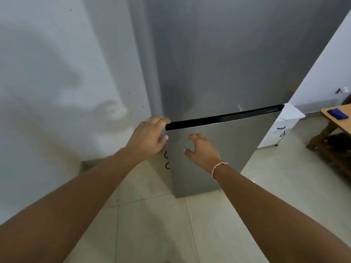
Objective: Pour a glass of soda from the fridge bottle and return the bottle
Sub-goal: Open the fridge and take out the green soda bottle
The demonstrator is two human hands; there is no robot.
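Steel-grey fridge [218, 63] fills the middle of the view, both doors closed, with a black gap between the upper door and the lower door [214, 154]. The soda bottle and the glass are not to be seen; whatever is in the fridge is hidden behind the shut doors. The top of the fridge is cut off by the frame.

The left hand [148, 136] makes its grip at the left end of that gap, fingers curled over the corner where the doors meet; the fingertips are hidden behind the door edge, so how far they reach in cannot be told. The right hand [202, 149] is open, fingers loosely bent and spread, just in front of the lower door's face; whether it touches the steel is hard to make out. A pink and white bracelet [218, 168] sits on the right wrist.

To the left stands a pale wall [57, 82], stained and speckled near the fridge. To the right, a white cabinet [277, 131] with dark handles is partly hidden by the fridge. Further right, a wooden surface [336, 120], cut off by the frame's edge, carries a blue object [337, 113] too blurred to identify. Pale floor tiles [152, 224] lie below both forearms.
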